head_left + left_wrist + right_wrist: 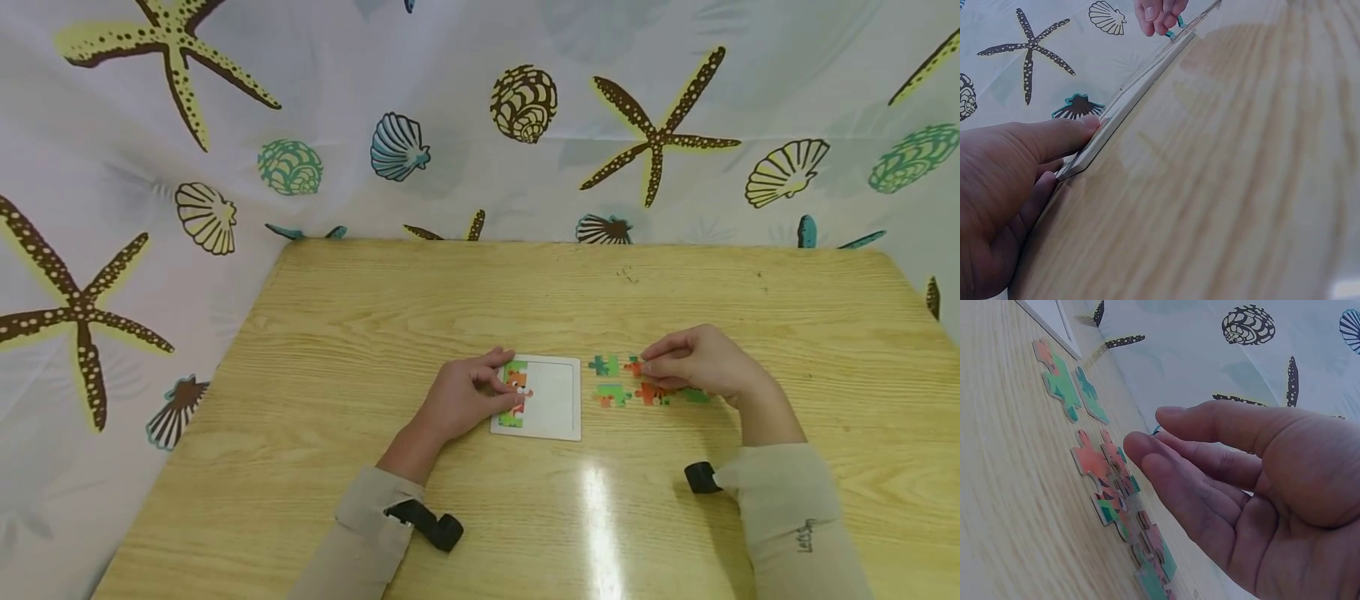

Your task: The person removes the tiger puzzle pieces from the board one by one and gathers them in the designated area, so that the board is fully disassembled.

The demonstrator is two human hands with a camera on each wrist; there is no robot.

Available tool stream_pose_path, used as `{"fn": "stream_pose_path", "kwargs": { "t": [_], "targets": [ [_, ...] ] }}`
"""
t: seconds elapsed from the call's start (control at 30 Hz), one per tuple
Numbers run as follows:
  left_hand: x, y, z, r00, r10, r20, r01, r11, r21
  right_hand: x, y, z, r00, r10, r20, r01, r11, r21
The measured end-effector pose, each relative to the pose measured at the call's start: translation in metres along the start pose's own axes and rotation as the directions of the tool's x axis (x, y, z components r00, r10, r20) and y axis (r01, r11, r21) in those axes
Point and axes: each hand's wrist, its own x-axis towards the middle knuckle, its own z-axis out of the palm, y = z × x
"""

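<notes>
You look to be partway through filling the puzzle tray (555,400), at the step of choosing or picking up the next piece. Your left grip (461,398) holds the tray by its left side, thumb on top, steadying it on the counter (375,317). Your right grip (701,362) is over the loose pieces (613,395) just to the right of the tray. From the right wrist, its thumb and fingers bend toward each other with some space between them; whether a piece is pinched there, I cannot tell.

The tray is the only container, and it is mostly bare. A fitted strip (512,419) runs down its left side, showing an orange animal face with green below it; the rest of the base is white. The loose pieces lie in two rough rows, and the hand covers part of them. A teal-and-green piece (603,365) is in the far row, and a red piece (632,367) is close by your right fingertips.

Your next move likely calls for lifting one piece clear of its neighbours and matching its edge to the strip's exposed right side. Keep the tray still as you press it in, or the fitted strip could slip
</notes>
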Motion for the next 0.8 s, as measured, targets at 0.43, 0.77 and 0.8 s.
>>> {"fn": "stream_pose_path", "kwargs": {
  "t": [0.43, 0.77, 0.8],
  "targets": [
    [-0.003, 0.003, -0.002, 1.000, -0.012, 0.002, 0.012, 1.000, -0.003, 0.005, -0.007, 0.008, 0.999, -0.023, 0.046, 0.021, 0.998, 0.052],
    [-0.003, 0.001, -0.002, 1.000, 0.007, 0.001, -0.007, 1.000, 0.007, 0.012, -0.017, 0.021, 0.999, -0.034, 0.033, 0.032, 0.998, 0.048],
    [-0.003, 0.001, -0.001, 1.000, 0.008, 0.003, -0.008, 1.000, 0.007, 0.013, -0.018, 0.022, 0.999, -0.035, 0.034, 0.033, 0.998, 0.048]
  ]
}}
